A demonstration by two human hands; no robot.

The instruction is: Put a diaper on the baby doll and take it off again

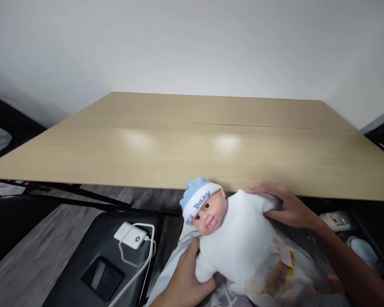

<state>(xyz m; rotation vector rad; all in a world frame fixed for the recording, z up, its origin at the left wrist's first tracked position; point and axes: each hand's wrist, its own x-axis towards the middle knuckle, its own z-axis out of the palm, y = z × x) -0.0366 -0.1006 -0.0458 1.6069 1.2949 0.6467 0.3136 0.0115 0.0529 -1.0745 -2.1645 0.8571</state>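
A baby doll (pixel 240 243) in a white suit and a blue-and-white cap lies tilted in front of me, just below the near edge of the wooden table (pixel 192 140). My left hand (pixel 187 277) is wrapped round the doll's lower arm and side. My right hand (pixel 286 207) curls over the doll's upper arm and shoulder. The doll's legs are blurred and partly out of view at the bottom.
A black chair seat (pixel 102 264) at lower left carries a white power bank with a white cable (pixel 132 236). Pale cloth (pixel 171 266) lies under the doll. Small objects sit on a dark shelf at the right (pixel 339 219). A white wall rises behind the table.
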